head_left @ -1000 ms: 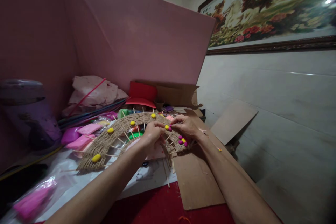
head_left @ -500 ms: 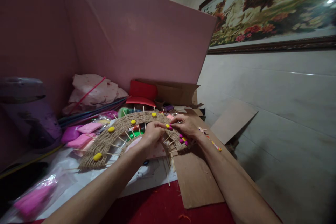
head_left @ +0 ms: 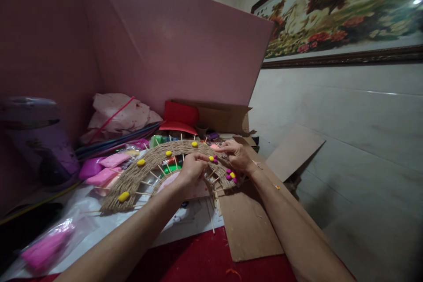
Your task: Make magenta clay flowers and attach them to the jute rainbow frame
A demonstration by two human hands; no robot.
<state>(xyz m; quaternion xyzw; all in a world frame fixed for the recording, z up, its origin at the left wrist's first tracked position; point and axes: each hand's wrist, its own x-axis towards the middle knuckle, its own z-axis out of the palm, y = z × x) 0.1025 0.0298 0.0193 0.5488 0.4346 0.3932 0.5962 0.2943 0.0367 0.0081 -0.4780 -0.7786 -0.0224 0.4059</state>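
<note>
A woven twine arch [head_left: 153, 156] with thin sticks poking from its edges spans the middle. Single yellow clay ovals [head_left: 141, 162] dot its band. Toward its right end sits a small flower [head_left: 231, 175] of magenta clay pieces around a yellow center. Just above it, another yellow oval [head_left: 211, 158] has magenta pieces [head_left: 215, 158] against its right side. My left hand [head_left: 193, 169] is closed on the arch's inner edge, fingertips beside that yellow oval. My right hand [head_left: 236, 154] hovers over the outer edge, index finger stretched out, nothing visible in it; its other fingers are partly hidden.
A cardboard sheet [head_left: 251, 224] lies under the right end, on a red surface [head_left: 198, 260]. Pink clay packs [head_left: 102, 176] and a bagged pink lump [head_left: 46, 246] lie left. A purple container [head_left: 33, 141] stands far left. Another board [head_left: 294, 152] leans against the tiled wall.
My right hand has lifted slightly up and away from the magenta pieces, its index finger now straightened. Those pieces stay beside the yellow oval. My left hand has hardly moved.
</note>
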